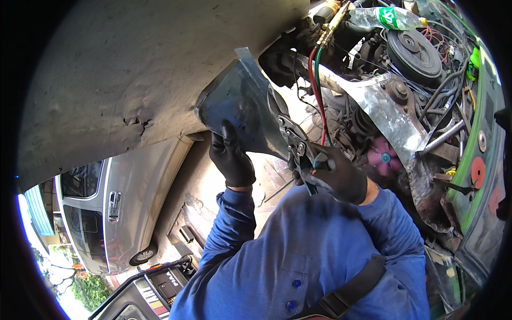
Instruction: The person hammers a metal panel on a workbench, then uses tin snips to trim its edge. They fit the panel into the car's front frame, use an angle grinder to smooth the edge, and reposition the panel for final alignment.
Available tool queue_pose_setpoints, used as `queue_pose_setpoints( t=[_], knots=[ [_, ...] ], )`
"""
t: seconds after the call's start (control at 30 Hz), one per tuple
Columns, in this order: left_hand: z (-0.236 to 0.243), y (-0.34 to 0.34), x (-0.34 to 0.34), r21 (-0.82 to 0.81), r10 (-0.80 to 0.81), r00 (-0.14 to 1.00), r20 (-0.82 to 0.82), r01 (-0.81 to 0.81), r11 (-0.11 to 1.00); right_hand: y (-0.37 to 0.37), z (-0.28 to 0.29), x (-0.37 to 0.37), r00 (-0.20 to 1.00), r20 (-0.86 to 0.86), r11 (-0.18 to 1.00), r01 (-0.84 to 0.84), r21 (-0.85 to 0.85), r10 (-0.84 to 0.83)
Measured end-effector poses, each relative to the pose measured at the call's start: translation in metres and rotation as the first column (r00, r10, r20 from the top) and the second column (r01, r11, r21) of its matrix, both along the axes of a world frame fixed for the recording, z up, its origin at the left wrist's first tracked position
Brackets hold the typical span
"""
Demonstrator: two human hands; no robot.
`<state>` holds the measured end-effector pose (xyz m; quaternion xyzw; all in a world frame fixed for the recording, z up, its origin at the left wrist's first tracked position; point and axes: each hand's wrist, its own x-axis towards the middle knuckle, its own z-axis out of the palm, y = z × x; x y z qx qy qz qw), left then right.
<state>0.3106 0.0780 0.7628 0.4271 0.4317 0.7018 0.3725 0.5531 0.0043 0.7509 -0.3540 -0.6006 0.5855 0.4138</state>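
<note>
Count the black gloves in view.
2: one on the left hand, holding the sheet-metal piece; one on the right hand, gripping the plier-like tool.

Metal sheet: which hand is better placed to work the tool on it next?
Probably the right hand: it grips the plier-like tool, while the left hand is occupied holding the metal sheet.

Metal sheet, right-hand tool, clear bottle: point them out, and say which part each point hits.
Metal sheet (240,101): head view, middle of its broad face.
Hand tool (293,137): head view, jointed metal section above the handles.
Clear bottle (388,18): head view, green label.
</note>
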Motion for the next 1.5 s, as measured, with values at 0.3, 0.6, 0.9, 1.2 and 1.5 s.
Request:
queue_pose_setpoints(
  t=[0.3, 0.6, 0.9, 1.2, 1.5],
  knots=[
    [-0.005, -0.006, -0.008, 0.056, -0.011, 0.998, -0.067, 0.015, 0.998, 0.002, 0.013, -0.007, 0.959, -0.277, 0.955, -0.139, -0.263, 0.063],
    [-0.013, -0.009, -0.013, 0.068, -0.008, 0.995, -0.099, 0.015, 0.998, -0.005, 0.003, -0.012, 0.957, -0.283, 0.979, -0.110, -0.169, 0.059],
    [-0.016, -0.007, -0.016, 0.061, -0.002, 0.996, -0.090, 0.008, 0.998, -0.009, 0.008, -0.015, 0.962, -0.272, 0.942, -0.096, -0.321, 0.005],
    [-0.010, -0.006, -0.014, 0.046, 0.011, 0.998, -0.068, -0.008, 0.999, -0.007, 0.012, -0.013, 0.985, -0.145, 0.996, -0.092, 0.006, 0.092],
    [-0.004, -0.002, -0.009, 0.040, 0.037, 0.996, -0.080, -0.034, 0.999, -0.020, 0.009, 0.001, 0.992, -0.102, 0.995, -0.078, -0.059, 0.072]
  ],
)
